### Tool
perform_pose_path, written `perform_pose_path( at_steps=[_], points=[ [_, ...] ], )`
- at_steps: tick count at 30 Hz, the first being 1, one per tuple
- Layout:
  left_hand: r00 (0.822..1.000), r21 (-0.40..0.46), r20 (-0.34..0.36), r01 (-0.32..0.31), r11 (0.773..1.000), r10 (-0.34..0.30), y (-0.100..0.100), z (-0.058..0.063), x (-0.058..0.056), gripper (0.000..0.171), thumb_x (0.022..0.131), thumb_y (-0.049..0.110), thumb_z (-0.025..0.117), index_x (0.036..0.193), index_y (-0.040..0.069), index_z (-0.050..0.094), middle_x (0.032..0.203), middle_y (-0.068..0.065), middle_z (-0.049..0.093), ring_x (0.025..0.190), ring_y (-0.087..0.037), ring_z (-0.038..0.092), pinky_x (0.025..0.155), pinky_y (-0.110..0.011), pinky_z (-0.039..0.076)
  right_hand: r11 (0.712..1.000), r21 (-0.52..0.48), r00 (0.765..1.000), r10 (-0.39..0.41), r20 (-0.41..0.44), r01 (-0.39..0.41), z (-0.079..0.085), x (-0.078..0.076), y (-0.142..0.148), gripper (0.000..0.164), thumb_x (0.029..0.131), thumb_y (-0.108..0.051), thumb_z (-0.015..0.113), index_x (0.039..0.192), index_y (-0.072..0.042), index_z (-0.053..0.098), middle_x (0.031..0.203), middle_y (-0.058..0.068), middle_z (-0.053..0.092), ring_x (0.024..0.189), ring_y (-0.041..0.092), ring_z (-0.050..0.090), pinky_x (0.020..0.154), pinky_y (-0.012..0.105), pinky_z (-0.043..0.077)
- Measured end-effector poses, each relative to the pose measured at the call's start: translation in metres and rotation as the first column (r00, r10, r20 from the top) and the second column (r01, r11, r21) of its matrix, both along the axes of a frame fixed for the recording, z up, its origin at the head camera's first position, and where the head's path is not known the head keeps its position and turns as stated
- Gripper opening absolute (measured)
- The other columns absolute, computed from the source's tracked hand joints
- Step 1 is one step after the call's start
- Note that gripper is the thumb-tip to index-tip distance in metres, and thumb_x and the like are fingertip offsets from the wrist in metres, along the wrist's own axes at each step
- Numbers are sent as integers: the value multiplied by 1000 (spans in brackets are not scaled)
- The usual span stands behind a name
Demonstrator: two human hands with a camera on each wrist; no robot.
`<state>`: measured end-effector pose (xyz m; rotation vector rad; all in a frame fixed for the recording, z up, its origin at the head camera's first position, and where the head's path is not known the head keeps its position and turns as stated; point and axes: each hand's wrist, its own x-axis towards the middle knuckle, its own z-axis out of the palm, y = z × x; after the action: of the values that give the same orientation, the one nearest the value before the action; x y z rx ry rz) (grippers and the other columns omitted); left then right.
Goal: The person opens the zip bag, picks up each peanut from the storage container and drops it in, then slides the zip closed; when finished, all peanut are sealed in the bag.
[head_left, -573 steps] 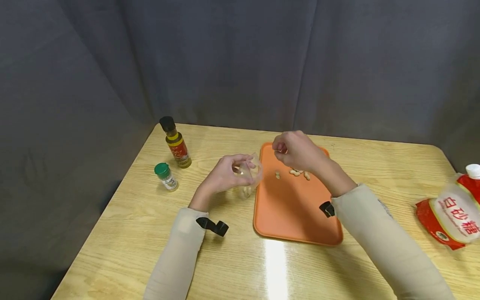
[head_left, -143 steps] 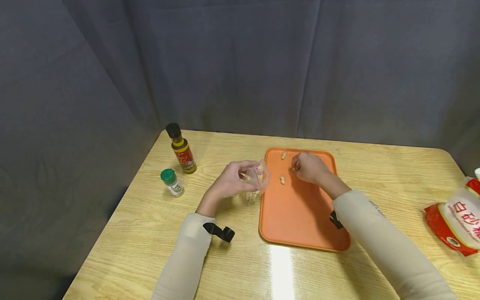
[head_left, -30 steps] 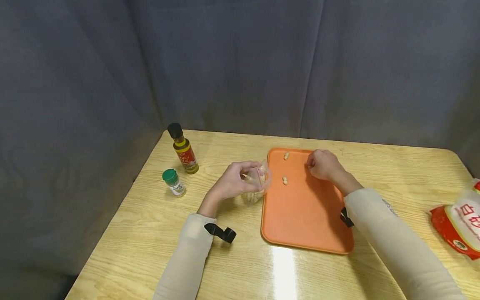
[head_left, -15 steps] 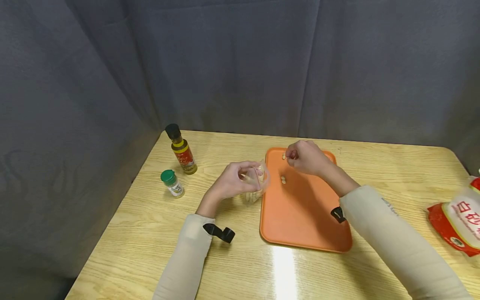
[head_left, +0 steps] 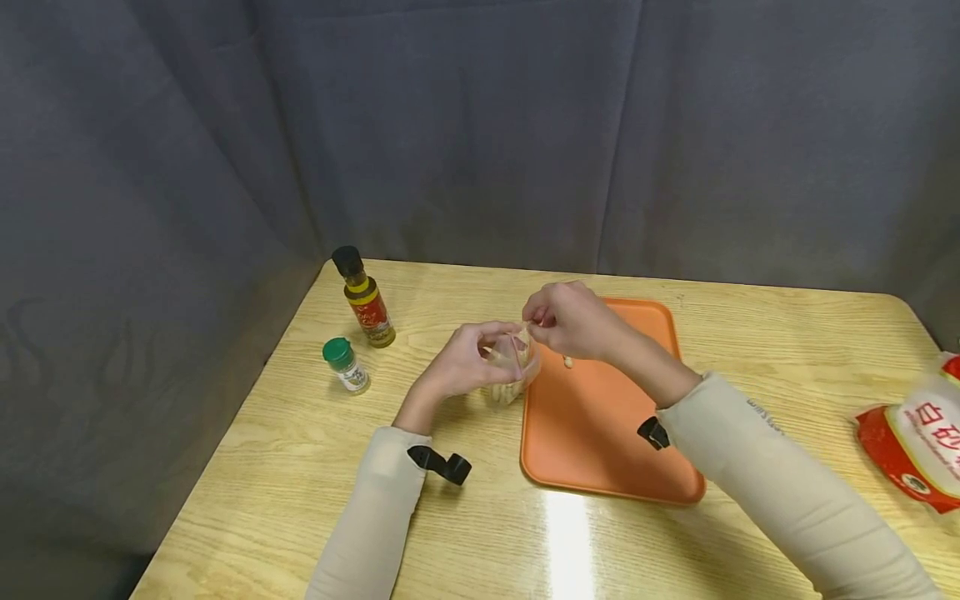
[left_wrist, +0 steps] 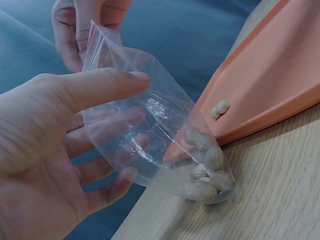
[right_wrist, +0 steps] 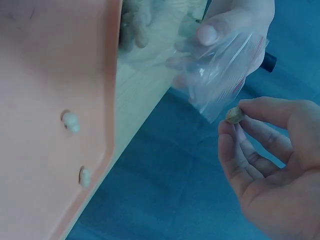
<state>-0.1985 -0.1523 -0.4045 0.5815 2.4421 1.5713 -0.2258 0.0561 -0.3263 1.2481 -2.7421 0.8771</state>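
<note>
- Dark grey cloth (head_left: 465, 133) hangs in folds behind a pale wood-grained table (head_left: 277, 483), and an orange tray (head_left: 607, 433) lies flat on it.
- Closest to the work, the right hand (head_left: 573, 321) pinches one peanut (right_wrist: 234, 115) between thumb and fingertips, up at the tray's far-left part; the nut shows only as a rounded end.
- That peanut sits just beside the mouth of a clear zip bag (left_wrist: 165, 130); whether it touches the plastic I can't make out.
- The left hand (head_left: 467, 362) grasps the bag beside the tray's left rim, thumb across one face, the other fingers on the opposite side, some showing through the film.
- The bag tilts, its red-lined opening raised toward the right hand, and a cluster of peanuts (left_wrist: 212, 160) is gathered at its bottom, just by the tray's left rim.
- Two loose peanuts (right_wrist: 71, 122) lie apart inside the tray, near its left rim; the right hand hides one of them from above.
- Both forearms wear cream sleeves (head_left: 367, 508), each with a black fitting (head_left: 442, 465) at the cuff; the right one crosses the tray's right rim.
- Well left of the tray, a green-capped shaker (head_left: 347, 367) stands upright, and just beyond it an olive oil bottle (head_left: 370, 308).
- Right of the tray, well apart, lies a red-and-white pack (head_left: 918, 442), only partly in sight.
</note>
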Motion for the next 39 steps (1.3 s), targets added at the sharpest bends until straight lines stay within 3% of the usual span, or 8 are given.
perform_pose_path(
  at_steps=[16, 32, 39],
  points=[
    [1000, -20, -26, 3, 1000, -3, 3, 3, -1, 60, 79, 9, 80, 136, 5, 60, 120, -4, 65, 105, -21, 60, 86, -36, 52, 999, -14, 999, 34, 39, -33, 3, 7, -7, 9, 84, 0, 74, 93, -2, 76, 82, 5, 71, 72, 15, 66, 67, 34, 55],
    [999, -10, -35, 17, 1000, -17, 3, 2, -2, 56, 79, 10, 81, 132, 9, 63, 113, -3, 66, 102, -20, 60, 87, -41, 51, 999, -1, 997, 38, 66, -38, 4, 8, -9, 10, 85, -1, 72, 95, -2, 76, 80, 3, 70, 72, 15, 65, 66, 33, 55],
    [1000, -13, -27, 5, 1000, -6, 2, 2, -2, 63, 78, 11, 81, 137, 8, 60, 117, -1, 67, 102, -20, 62, 84, -36, 53, 999, 13, 998, -32, 48, 31, -1, -1, 0, 5, 88, -7, 72, 91, -5, 75, 80, 2, 69, 66, 16, 61, 62, 34, 51]
  ],
)
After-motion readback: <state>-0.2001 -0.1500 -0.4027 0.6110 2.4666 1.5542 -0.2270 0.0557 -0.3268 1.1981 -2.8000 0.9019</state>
